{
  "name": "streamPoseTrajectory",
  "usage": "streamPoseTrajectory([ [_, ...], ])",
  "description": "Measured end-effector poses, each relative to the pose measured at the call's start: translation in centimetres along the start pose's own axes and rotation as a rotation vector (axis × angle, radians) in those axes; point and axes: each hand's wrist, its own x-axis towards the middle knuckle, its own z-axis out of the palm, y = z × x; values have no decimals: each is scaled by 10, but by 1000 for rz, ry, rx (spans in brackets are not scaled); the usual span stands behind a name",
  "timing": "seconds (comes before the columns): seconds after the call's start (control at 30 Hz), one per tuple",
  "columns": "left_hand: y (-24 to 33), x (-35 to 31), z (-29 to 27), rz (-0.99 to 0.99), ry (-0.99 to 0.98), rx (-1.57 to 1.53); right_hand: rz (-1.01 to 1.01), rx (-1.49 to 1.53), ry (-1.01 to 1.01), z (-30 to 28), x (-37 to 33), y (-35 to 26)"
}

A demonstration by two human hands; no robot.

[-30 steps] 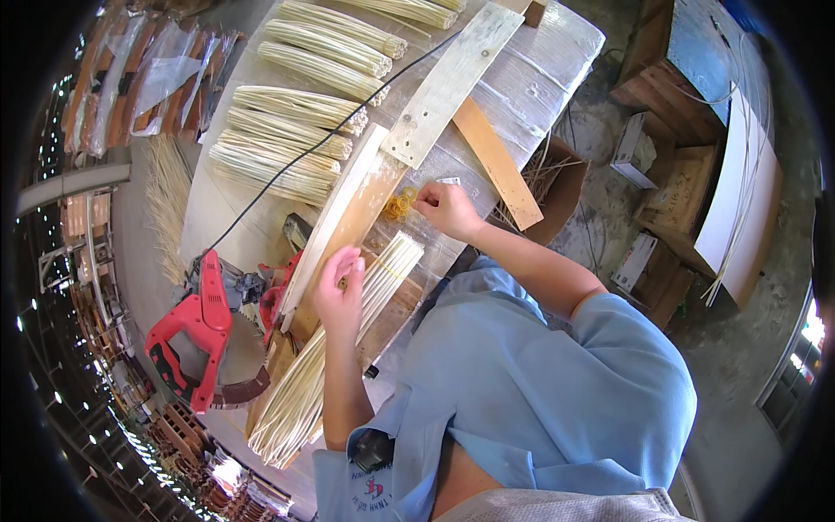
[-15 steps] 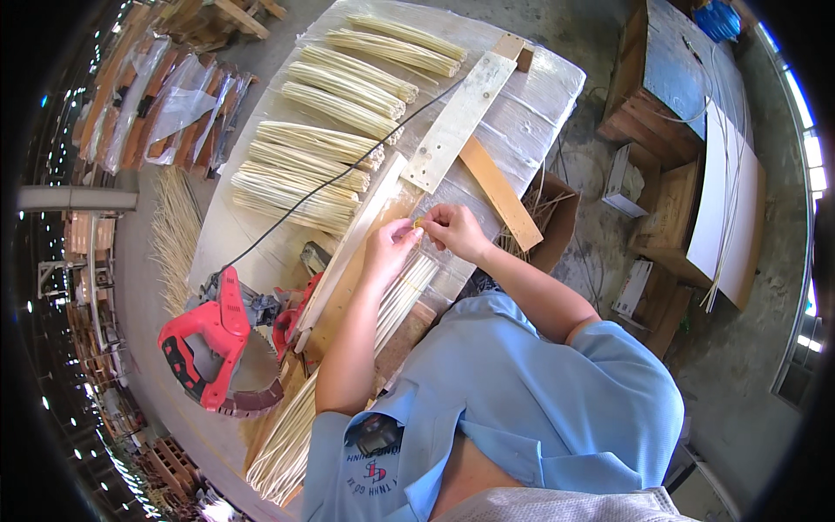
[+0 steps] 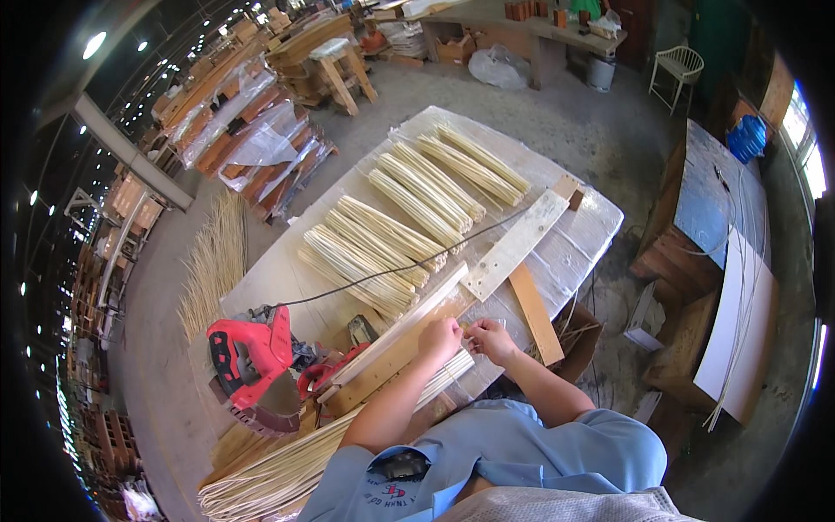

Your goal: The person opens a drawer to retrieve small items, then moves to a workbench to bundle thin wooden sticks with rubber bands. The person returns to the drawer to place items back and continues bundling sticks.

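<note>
My left hand (image 3: 441, 338) and my right hand (image 3: 492, 340) are close together over the near end of the table, fingers pinched toward each other. Between the fingertips is a thin yellow band (image 3: 466, 329), small and partly hidden. Below the hands, a long bundle of pale rattan-like rods (image 3: 426, 396) runs down to the left, passing under my left forearm. A wooden fence board (image 3: 396, 335) lies just left of my left hand. Cut bundles of the same pale rods (image 3: 357, 265) lie in rows across the table (image 3: 557, 248).
A red miter saw (image 3: 261, 348) stands at the left, its black cable (image 3: 391, 274) crossing the bundles. A pale plank (image 3: 517, 248) and a brown board (image 3: 535, 313) lie on the right side. Beyond are a cardboard box (image 3: 581, 344), a wooden cabinet (image 3: 670, 252) and stacked boards (image 3: 270, 157).
The view has tilted up, so more of the floor and far workbench shows. Both hands stay near each other; the fingers have shifted slightly around the yellow band.
</note>
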Motion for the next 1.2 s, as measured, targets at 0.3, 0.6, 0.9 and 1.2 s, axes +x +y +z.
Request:
streamPoseTrajectory([
  [0.3, 15, 12, 6, 9, -28, 309, 150, -588, 264, -7, 1, -11],
  [0.6, 23, 4, -13, 88, -69, -92, -253, -469, -168, -16, -22, -34],
  [0.9, 34, -8, -29, 180, -283, -1694, -377, 713, -357, -2, -48, -68],
  [1.2, 21, -20, -68, 398, -201, -909, -392, 250, -849, -30, -65, -126],
])
